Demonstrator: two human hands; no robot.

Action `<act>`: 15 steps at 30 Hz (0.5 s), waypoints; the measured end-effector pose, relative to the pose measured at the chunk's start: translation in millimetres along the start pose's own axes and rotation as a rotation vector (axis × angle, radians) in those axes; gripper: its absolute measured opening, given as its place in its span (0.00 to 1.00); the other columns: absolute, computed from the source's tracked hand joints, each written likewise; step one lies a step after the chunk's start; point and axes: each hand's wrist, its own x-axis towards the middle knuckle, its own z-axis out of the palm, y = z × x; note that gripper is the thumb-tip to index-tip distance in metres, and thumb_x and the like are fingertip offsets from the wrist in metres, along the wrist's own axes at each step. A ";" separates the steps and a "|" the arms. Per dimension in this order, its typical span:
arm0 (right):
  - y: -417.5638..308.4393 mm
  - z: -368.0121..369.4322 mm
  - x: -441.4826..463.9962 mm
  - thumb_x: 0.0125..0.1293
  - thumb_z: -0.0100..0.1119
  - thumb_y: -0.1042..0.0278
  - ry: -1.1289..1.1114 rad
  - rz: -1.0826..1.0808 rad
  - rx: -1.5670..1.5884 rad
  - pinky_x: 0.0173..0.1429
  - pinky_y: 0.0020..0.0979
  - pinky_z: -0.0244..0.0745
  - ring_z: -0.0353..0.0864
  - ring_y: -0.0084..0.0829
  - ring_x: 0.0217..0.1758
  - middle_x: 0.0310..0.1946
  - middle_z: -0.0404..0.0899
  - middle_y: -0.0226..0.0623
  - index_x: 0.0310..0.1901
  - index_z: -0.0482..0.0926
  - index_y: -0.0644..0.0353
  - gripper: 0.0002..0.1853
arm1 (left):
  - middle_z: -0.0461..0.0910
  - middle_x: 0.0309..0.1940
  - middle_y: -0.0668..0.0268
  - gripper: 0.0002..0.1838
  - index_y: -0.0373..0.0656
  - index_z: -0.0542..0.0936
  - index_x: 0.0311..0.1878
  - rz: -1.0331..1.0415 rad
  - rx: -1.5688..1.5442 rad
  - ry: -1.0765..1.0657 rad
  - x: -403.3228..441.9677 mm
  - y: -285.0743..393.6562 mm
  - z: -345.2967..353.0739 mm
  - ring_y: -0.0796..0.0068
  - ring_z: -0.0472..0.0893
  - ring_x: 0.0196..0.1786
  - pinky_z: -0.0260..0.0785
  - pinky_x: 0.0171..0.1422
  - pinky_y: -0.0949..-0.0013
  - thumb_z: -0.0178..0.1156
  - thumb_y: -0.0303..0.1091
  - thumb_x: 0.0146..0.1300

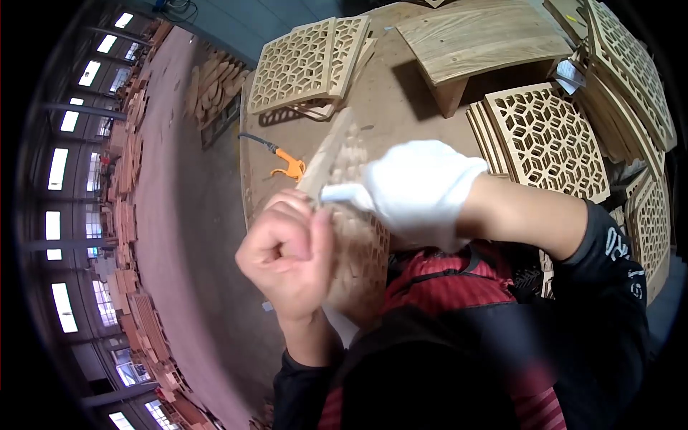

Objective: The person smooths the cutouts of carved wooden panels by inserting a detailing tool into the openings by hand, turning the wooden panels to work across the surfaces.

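Note:
A wooden lattice panel point(365, 240) stands tilted on edge in front of me, its face blurred and partly covered by my hands. My left hand point(287, 251), bare, is closed with curled fingers at the panel's near left edge and grips it there. My right hand point(423, 188) wears a white glove and is smeared by motion. One gloved finger reaches left across the panel's edge, close to my left thumb. Whether anything is held in the glove does not show. An orange air blow gun point(289, 165) on a hose lies on the table just beyond my left hand.
Further lattice panels point(294, 68) lean at the back of the table point(390, 107). A low wooden stand point(480, 43) sits beyond my right hand. Lattice panels are stacked at right point(548, 140) and far right point(634, 72). Wood pieces point(215, 82) lie on a rack at left.

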 end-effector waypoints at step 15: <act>-1.8 10.6 17.3 0.52 0.65 0.74 -0.035 -0.061 -0.053 0.44 0.39 0.82 0.86 0.46 0.41 0.36 0.84 0.48 0.40 0.85 0.61 0.12 | 0.69 0.20 0.71 0.19 0.46 0.67 0.21 0.039 -0.045 -0.082 0.2 2.9 11.1 0.76 0.67 0.26 0.67 0.44 0.67 0.62 0.10 0.54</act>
